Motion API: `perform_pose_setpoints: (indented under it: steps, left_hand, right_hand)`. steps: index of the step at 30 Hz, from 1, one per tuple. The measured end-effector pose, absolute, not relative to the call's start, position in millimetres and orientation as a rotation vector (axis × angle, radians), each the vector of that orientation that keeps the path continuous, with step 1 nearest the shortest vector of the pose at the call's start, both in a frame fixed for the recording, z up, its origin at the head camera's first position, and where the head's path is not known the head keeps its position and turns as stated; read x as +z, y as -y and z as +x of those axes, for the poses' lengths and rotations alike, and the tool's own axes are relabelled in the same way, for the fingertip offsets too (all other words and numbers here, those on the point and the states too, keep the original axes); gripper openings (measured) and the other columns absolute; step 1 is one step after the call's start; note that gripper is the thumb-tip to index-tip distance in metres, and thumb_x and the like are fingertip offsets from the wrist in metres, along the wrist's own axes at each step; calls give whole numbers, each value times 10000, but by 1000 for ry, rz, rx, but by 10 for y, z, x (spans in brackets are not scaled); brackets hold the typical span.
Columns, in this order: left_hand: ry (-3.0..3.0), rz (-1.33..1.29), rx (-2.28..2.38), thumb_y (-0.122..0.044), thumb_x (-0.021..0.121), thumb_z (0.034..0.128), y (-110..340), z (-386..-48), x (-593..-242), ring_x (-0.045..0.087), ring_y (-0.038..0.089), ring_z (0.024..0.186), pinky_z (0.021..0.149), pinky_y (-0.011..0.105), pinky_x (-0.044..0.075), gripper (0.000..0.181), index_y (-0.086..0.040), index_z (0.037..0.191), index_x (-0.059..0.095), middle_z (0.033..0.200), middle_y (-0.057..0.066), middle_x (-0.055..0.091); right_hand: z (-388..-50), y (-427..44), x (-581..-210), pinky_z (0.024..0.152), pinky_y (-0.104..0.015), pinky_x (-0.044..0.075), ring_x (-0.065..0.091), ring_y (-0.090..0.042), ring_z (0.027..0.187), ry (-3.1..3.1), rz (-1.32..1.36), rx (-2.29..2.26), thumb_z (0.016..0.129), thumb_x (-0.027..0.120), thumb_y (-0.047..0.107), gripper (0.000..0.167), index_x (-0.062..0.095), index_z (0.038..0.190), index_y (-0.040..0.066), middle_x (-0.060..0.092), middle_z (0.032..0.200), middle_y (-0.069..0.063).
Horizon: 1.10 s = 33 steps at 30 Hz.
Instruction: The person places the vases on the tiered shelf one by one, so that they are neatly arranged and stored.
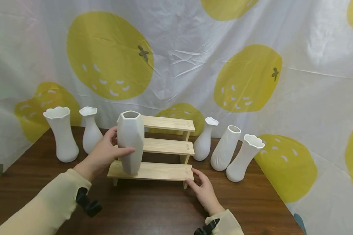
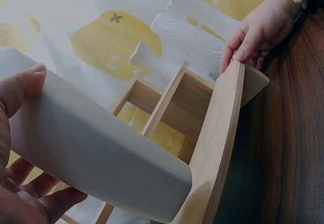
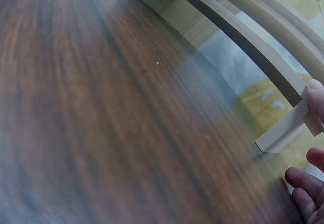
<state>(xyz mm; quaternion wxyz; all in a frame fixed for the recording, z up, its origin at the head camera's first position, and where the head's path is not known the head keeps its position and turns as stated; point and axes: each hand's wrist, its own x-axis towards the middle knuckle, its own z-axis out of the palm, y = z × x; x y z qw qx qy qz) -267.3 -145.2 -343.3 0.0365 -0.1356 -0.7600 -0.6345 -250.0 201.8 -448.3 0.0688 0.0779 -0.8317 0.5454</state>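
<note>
In my left hand (image 1: 106,153) I grip a white faceted vase (image 1: 131,140), upright, with the thumb across its front and the fingers behind. Its base is over the left part of the lowest step of a three-step wooden stand (image 1: 164,171); whether it touches the board I cannot tell. At the stand's right end, my right hand (image 1: 204,191) holds the corner of that lowest step between thumb and fingers. The left wrist view shows the vase (image 2: 101,143) tilted across the picture, close to the step board (image 2: 217,138).
A scalloped vase (image 1: 63,137) and a narrow-necked vase (image 1: 91,133) stand left of the rack. To its right are another narrow-necked vase (image 1: 204,140), a ribbed vase (image 1: 225,150) and a scalloped one (image 1: 242,160). Behind the brown table (image 1: 129,209) hangs a fruit-patterned cloth (image 1: 179,65).
</note>
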Motion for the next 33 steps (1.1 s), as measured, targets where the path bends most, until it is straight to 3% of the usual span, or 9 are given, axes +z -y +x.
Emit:
perform_pose_setpoints:
  steps: [18, 25, 33]
  left_hand:
    - [2371, -585, -2012, -146, 772, 820, 1383, -2824, -3488, 417, 341, 1279, 950, 509, 421, 827, -128, 1501, 304, 1384, 184, 463]
    - [2370, -660, -2038, -108, 745, 829, 1386, -2915, -3526, 473, 336, 1186, 927, 432, 432, 761, -50, 1467, 335, 1317, 223, 490]
    - [2399, -763, -2065, -77, 753, 802, 1380, -3021, -3515, 518, 294, 1130, 922, 431, 439, 761, -31, 1451, 358, 1266, 207, 535]
  right_hand:
    - [-2487, -2013, -4469, 903, -476, 463, 570, -367, 1110, 2517, 222, 1632, 916, 674, 171, 514, 489, 1359, -14, 532, 1279, -241]
    - [-2479, -2019, -4458, 911, -470, 463, 570, -360, 1118, 2531, 217, 1631, 921, 667, 175, 516, 484, 1364, -14, 531, 1291, -238]
    - [-2594, -2085, -4650, 922, -480, 453, 571, -344, 1126, 2510, 230, 1640, 918, 675, 196, 522, 489, 1369, 11, 529, 1307, -222]
